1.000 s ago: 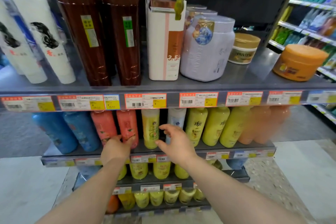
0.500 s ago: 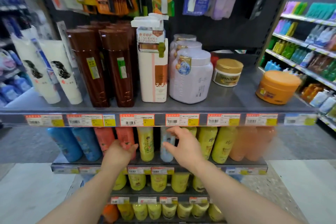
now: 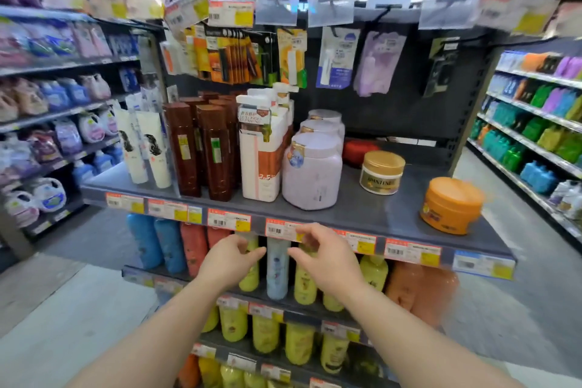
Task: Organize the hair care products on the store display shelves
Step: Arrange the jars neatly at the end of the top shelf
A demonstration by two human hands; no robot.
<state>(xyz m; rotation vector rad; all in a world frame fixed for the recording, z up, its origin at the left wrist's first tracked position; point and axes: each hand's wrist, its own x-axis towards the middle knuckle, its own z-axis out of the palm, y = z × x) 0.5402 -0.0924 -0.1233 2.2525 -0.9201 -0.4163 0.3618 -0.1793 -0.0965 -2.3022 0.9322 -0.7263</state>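
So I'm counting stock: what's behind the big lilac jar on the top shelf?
Behind the lilac jar two more like it stand in a row, only their lids and shoulders showing. Anything further back is hidden.

Your view has tipped up and pulled back: the hanging packets (image 3: 293,57) and overhead price tags now show above the top shelf (image 3: 362,214), and both side aisles have come into sight. Your left hand (image 3: 225,264) has left the red bottles (image 3: 201,242) and shifted right, your right hand (image 3: 324,258) has risen to the shelf edge, and both now flank the pale blue bottle (image 3: 277,268), fingers curled, holding nothing
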